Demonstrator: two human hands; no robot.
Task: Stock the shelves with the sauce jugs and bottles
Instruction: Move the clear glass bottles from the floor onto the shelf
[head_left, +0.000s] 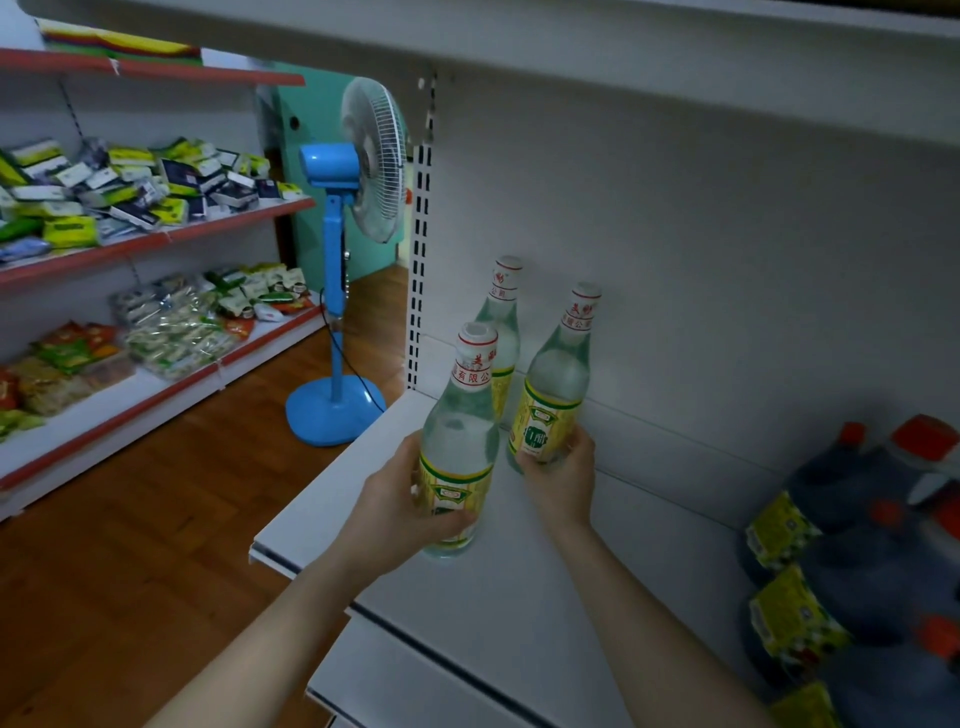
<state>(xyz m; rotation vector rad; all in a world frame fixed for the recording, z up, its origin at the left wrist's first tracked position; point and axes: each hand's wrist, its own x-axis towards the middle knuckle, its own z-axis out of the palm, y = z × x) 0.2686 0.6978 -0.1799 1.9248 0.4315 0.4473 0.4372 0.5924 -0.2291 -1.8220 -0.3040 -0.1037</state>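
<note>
The left hand (400, 499) is wrapped round the lower body of a clear glass bottle (457, 441), thumb across its yellow-green paper label. The right hand (561, 473) grips a second bottle (556, 384) of the same kind low down, fingers curled over its label. Both bottles are tall and narrow-necked, with red-and-white wrap round neck and cap, and both tilt slightly. Whether their bases touch the shelf (519, 597) I cannot tell. A third bottle (501, 312) stands upright just behind them, near the back panel. The shelf is smooth white metal. At its right end lie dark rounded plastic jugs (852, 519) with orange-red caps and yellow labels. Left, on the wooden floor (156, 519), stands a blue fan (337, 260) beside racks of shiny packets (130, 182)
</note>
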